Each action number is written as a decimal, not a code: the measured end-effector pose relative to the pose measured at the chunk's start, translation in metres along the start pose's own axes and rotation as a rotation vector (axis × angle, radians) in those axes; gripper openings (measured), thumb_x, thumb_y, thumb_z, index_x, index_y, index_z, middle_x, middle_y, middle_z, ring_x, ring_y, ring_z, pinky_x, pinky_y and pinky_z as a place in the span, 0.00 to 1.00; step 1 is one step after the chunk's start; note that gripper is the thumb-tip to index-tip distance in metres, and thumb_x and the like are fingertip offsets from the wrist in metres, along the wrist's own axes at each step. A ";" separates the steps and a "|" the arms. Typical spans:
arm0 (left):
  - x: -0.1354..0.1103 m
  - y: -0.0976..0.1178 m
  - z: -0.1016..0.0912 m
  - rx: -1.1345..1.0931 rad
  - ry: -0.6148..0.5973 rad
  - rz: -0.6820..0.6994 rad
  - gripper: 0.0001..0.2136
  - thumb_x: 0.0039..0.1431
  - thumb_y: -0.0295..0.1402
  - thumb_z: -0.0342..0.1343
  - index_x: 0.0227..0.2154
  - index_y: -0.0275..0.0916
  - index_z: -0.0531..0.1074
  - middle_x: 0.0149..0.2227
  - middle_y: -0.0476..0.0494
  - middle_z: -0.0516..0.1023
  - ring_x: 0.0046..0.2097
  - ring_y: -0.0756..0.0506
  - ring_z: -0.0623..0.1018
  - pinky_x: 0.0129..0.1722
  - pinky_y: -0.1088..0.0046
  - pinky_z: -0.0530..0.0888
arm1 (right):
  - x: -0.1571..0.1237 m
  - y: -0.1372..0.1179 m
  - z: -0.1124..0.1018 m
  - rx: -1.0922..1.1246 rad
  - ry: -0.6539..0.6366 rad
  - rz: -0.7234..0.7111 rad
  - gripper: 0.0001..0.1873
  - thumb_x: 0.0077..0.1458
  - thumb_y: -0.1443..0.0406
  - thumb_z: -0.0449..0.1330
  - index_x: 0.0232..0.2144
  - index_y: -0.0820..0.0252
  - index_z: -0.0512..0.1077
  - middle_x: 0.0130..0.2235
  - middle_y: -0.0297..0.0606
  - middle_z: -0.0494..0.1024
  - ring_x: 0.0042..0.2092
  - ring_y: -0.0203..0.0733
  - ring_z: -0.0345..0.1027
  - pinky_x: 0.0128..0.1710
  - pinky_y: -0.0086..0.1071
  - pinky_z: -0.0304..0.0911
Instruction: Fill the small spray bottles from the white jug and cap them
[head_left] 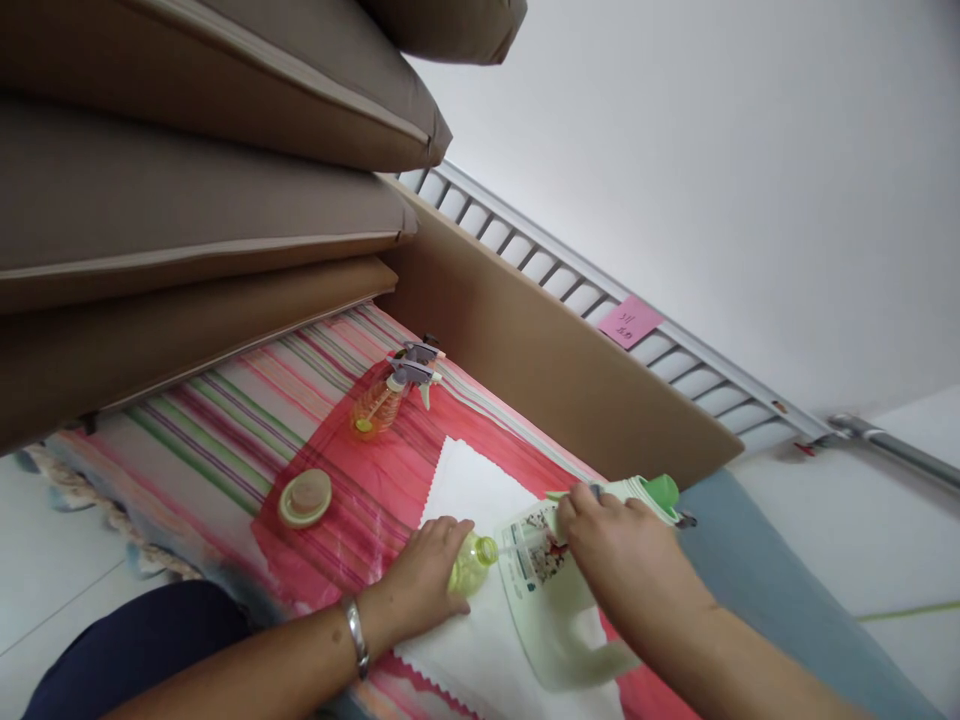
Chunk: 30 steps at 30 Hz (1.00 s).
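Note:
My left hand (427,568) is wrapped around a small see-through yellow-green bottle (472,562), its uncapped mouth pointing right. Beside it my right hand (607,530) grips the upper part of a large pale green jug (555,620) with a printed label. A bright green spout or cap (661,492) shows at the jug's top end. Both bottle and jug are over a white cloth (469,480) with zigzag edges. A clear orange-tinted spray bottle (376,405) with a grey trigger head stands beyond, another trigger head partly hidden behind it. Left of my hand lies a round pale green lid (304,498).
A red translucent sheet (345,450) lies over a striped cloth (247,440). Thick brown cushions (187,200) are stacked at the left. A brown board (540,340) leans on a slatted metal rail, which bears a pink note (630,321). A blue-grey surface (780,570) is at right.

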<state>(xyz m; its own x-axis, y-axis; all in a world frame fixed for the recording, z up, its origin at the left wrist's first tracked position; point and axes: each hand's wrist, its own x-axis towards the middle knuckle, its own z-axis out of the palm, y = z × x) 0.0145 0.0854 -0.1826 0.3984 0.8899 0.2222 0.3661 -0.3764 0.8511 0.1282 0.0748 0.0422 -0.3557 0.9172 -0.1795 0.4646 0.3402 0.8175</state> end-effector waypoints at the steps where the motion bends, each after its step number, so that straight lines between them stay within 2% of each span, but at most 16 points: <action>1: 0.000 0.000 0.000 0.004 0.003 0.000 0.42 0.37 0.32 0.68 0.57 0.41 0.56 0.56 0.37 0.65 0.57 0.36 0.64 0.57 0.58 0.61 | 0.003 -0.008 -0.002 0.034 -0.019 -0.023 0.19 0.46 0.83 0.49 0.32 0.65 0.74 0.33 0.50 0.76 0.32 0.53 0.72 0.26 0.38 0.60; 4: -0.001 0.000 0.000 0.012 0.023 0.005 0.42 0.37 0.32 0.69 0.57 0.42 0.56 0.55 0.38 0.65 0.56 0.37 0.64 0.57 0.59 0.61 | 0.011 -0.027 -0.002 0.123 -0.043 -0.087 0.18 0.46 0.83 0.49 0.32 0.66 0.75 0.33 0.50 0.76 0.32 0.54 0.73 0.27 0.39 0.59; 7: -0.002 0.000 -0.001 0.012 0.030 0.007 0.43 0.36 0.33 0.69 0.57 0.41 0.56 0.55 0.38 0.65 0.56 0.37 0.64 0.57 0.59 0.62 | 0.016 -0.033 0.002 0.190 -0.052 -0.124 0.16 0.46 0.81 0.52 0.31 0.64 0.74 0.30 0.46 0.77 0.29 0.51 0.73 0.25 0.36 0.57; 10: -0.002 0.001 -0.002 0.015 0.029 0.003 0.43 0.36 0.34 0.70 0.57 0.41 0.56 0.55 0.38 0.65 0.55 0.37 0.65 0.56 0.59 0.62 | 0.020 -0.025 0.010 0.285 -0.062 -0.147 0.12 0.45 0.78 0.54 0.28 0.61 0.74 0.28 0.43 0.78 0.29 0.49 0.73 0.25 0.34 0.55; 13: -0.002 0.002 -0.003 0.015 0.029 0.005 0.43 0.36 0.33 0.70 0.57 0.41 0.56 0.54 0.39 0.66 0.55 0.37 0.65 0.56 0.59 0.63 | 0.020 -0.014 0.021 0.392 -0.045 -0.178 0.06 0.46 0.73 0.57 0.24 0.58 0.72 0.29 0.39 0.78 0.33 0.47 0.72 0.30 0.34 0.58; 15: -0.002 0.003 -0.003 0.017 0.025 0.004 0.43 0.36 0.33 0.70 0.57 0.41 0.56 0.54 0.38 0.66 0.55 0.37 0.65 0.56 0.59 0.63 | 0.018 -0.009 0.029 0.454 -0.037 -0.182 0.03 0.48 0.69 0.58 0.25 0.57 0.70 0.29 0.36 0.78 0.34 0.45 0.71 0.33 0.34 0.59; 19: -0.001 0.003 -0.003 0.019 0.035 0.005 0.42 0.36 0.33 0.70 0.57 0.40 0.57 0.54 0.38 0.66 0.55 0.37 0.65 0.56 0.58 0.63 | 0.009 -0.006 0.043 0.518 -0.036 -0.140 0.02 0.53 0.66 0.57 0.29 0.57 0.68 0.29 0.36 0.78 0.32 0.46 0.70 0.30 0.34 0.57; 25: 0.001 -0.002 0.003 0.027 0.038 0.017 0.42 0.36 0.33 0.69 0.57 0.41 0.56 0.55 0.38 0.65 0.55 0.37 0.64 0.57 0.59 0.62 | -0.001 -0.015 0.055 0.470 0.144 -0.195 0.07 0.55 0.73 0.52 0.28 0.59 0.67 0.28 0.36 0.75 0.31 0.44 0.66 0.39 0.39 0.54; 30: 0.001 -0.002 0.004 0.030 0.047 -0.002 0.42 0.37 0.33 0.68 0.57 0.40 0.56 0.54 0.38 0.66 0.55 0.37 0.65 0.56 0.58 0.63 | 0.002 -0.028 0.064 0.423 0.244 -0.269 0.09 0.54 0.75 0.53 0.30 0.59 0.69 0.29 0.35 0.74 0.32 0.44 0.65 0.39 0.38 0.51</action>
<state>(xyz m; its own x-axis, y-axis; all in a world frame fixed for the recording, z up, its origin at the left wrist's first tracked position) 0.0179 0.0864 -0.1859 0.3581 0.9015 0.2429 0.3926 -0.3815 0.8369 0.1666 0.0802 -0.0161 -0.6611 0.7288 -0.1785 0.5987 0.6557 0.4600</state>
